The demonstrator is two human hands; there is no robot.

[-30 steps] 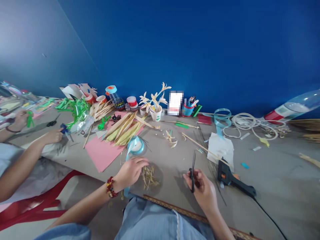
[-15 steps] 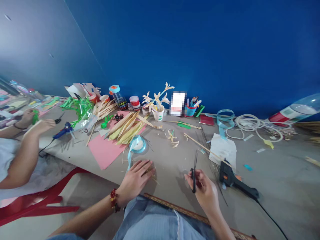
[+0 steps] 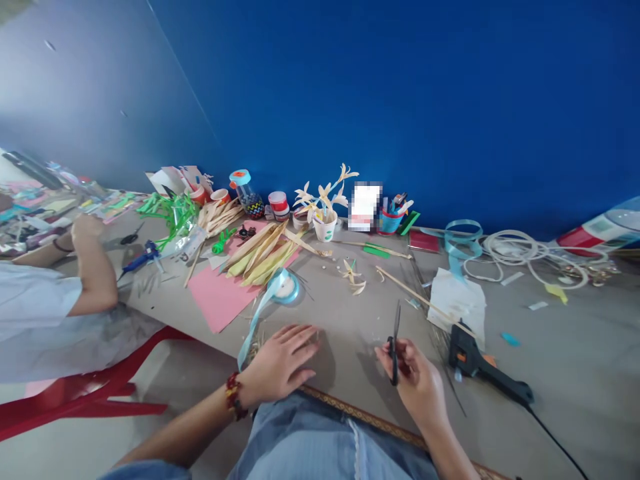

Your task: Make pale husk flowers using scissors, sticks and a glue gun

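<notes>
Holding scissors (image 3: 393,359), the right hand (image 3: 419,385) curls loosely.

A blue wall (image 3: 450,100) is standing behind a grey table (image 3: 345,320). Light is reflecting off its upper-left area. A red chair (image 3: 65,397) is occupying the lower left.

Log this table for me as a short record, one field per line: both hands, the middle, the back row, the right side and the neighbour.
Left hand: spread palm down, partly hiding dry scraps
Right hand: holding black-handled scissors, blades pointing up and away
Middle: blue ribbon spool, pink paper, dried husks, loose pale flower
Back row: white cup of pale flowers, pen cup
Right side: black glue gun, white paper, red-labelled bottle
Neighbour: co-worker's hand; blue glue gun lying nearby
</notes>
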